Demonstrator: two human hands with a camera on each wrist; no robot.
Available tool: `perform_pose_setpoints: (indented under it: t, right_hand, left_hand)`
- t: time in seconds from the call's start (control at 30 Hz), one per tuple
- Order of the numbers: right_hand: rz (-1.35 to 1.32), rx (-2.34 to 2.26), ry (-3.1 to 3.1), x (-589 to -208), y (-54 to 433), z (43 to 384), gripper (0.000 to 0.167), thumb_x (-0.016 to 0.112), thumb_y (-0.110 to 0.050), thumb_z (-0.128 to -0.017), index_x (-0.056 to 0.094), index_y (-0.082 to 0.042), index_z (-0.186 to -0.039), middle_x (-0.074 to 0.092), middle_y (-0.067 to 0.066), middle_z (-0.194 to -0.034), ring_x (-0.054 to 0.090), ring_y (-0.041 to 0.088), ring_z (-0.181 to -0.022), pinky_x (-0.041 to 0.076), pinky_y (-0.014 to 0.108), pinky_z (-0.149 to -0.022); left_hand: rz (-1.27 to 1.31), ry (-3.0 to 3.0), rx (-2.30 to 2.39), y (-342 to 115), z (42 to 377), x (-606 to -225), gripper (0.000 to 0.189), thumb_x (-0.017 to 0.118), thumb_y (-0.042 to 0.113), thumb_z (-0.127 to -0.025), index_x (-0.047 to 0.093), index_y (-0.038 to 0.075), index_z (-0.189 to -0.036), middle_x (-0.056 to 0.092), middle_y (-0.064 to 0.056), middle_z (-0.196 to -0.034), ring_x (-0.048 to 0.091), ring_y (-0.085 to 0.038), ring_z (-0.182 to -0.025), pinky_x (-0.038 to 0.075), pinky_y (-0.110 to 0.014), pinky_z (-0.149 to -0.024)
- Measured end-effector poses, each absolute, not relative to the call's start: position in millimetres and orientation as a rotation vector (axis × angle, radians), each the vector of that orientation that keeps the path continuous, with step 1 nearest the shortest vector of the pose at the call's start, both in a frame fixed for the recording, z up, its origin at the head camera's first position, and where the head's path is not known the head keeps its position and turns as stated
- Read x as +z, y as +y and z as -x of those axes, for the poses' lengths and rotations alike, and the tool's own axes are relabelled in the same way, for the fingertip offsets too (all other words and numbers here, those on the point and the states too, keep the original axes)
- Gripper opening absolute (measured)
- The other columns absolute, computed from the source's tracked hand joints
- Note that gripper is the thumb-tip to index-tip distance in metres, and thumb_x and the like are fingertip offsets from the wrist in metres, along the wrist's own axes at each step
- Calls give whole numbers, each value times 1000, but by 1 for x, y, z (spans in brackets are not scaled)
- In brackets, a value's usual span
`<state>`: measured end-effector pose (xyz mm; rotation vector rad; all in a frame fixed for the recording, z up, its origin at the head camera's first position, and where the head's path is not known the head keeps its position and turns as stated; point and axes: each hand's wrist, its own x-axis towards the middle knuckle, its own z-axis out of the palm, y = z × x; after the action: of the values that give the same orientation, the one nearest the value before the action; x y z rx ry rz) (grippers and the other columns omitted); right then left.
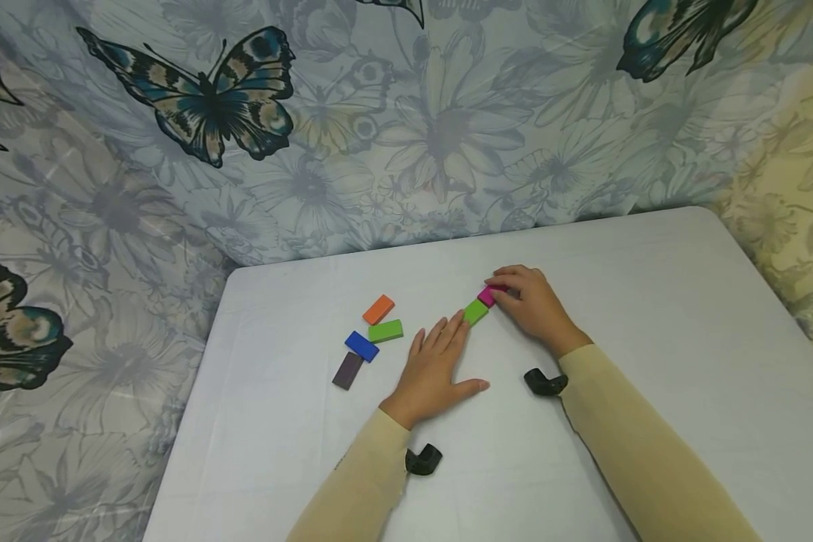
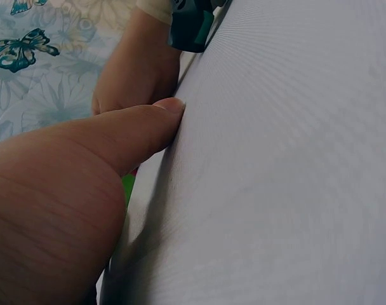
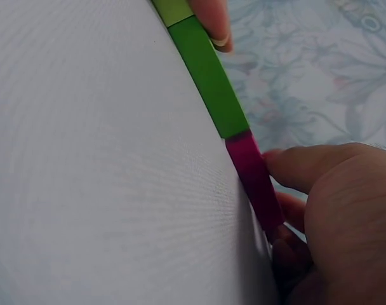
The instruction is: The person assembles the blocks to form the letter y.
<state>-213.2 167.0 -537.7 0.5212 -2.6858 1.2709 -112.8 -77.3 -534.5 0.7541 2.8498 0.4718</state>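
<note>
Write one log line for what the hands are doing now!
left hand: flat, fingertips at green block | right hand: pinching pink block | blocks: end to end

table (image 1: 650,316): two blocks end to end near centre, near block (image 1: 476,312) at 7 o'clock of far block (image 1: 488,295) | left hand (image 1: 436,366) at 7 o'clock of near block | right hand (image 1: 531,305) on far block | four loose blocks (image 1: 371,339) at 9 o'clock, well apart

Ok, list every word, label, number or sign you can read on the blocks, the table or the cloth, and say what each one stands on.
There is no readable text in any view.
The pink block, the green block beside it, and the orange, green, blue and purple blocks have plain faces.
The table is unmarked.
The cloth bears only butterflies and flowers.
</note>
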Motion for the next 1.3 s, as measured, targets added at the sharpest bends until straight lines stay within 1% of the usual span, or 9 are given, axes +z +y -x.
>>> perform_pose_setpoints:
  t: [0.33, 0.47, 0.67, 0.9, 1.07, 1.3]
  right_hand:
    - [-516, 1279, -2712, -538, 165, 207, 25, 77, -6, -103, 78, 2, -127, 65, 25, -137, 53, 49, -131, 37, 64, -114]
    - [-504, 1270, -2727, -537, 164, 206, 28, 76, -7, -103, 76, 4, -130, 64, 26, -137, 53, 50, -132, 36, 65, -115]
    - [-467, 1287, -2732, -537, 164, 204, 34, 75, -10, -104, 73, 5, -134, 64, 26, -138, 54, 47, -135, 38, 63, -116]
    - [-445, 1433, -2718, -534, 172, 197, 41, 75, -1, -98, 71, 4, -138, 60, 23, -142, 54, 42, -137, 41, 61, -115]
    - [-466, 1428, -2734, -533, 174, 198, 44, 78, -1, -97, 69, 5, -139, 59, 24, -143, 53, 44, -137, 40, 61, -116]
    - [-470, 1417, -2738, -535, 171, 200, 43, 79, 0, -96, 69, 4, -138, 59, 24, -143, 52, 43, -138, 39, 60, -118]
  left_hand:
    - [-750, 2848, 479, -79, 112, -534, 106, 64, 71, -101, 15, 16, -176, -2, 8, -181, 3, -21, -166, 3, -54, -130]
    - [-754, 2849, 479, -80, 112, -535, 106, 64, 71, -101, 14, 15, -176, -2, 7, -181, 3, -22, -166, 3, -54, -130]
    - [-753, 2848, 482, -80, 112, -535, 106, 65, 70, -101, 15, 15, -176, -1, 6, -182, 4, -23, -166, 3, -54, -130]
    - [-755, 2847, 481, -77, 112, -534, 106, 65, 70, -101, 15, 14, -176, 0, 5, -182, 6, -24, -166, 3, -54, -130]
    - [-756, 2843, 470, -76, 112, -533, 106, 65, 70, -101, 15, 14, -176, 0, 5, -182, 5, -24, -166, 3, -54, -130]
    - [-765, 2853, 478, -77, 112, -532, 105, 64, 70, -101, 16, 13, -176, 1, 4, -182, 7, -25, -166, 5, -55, -130]
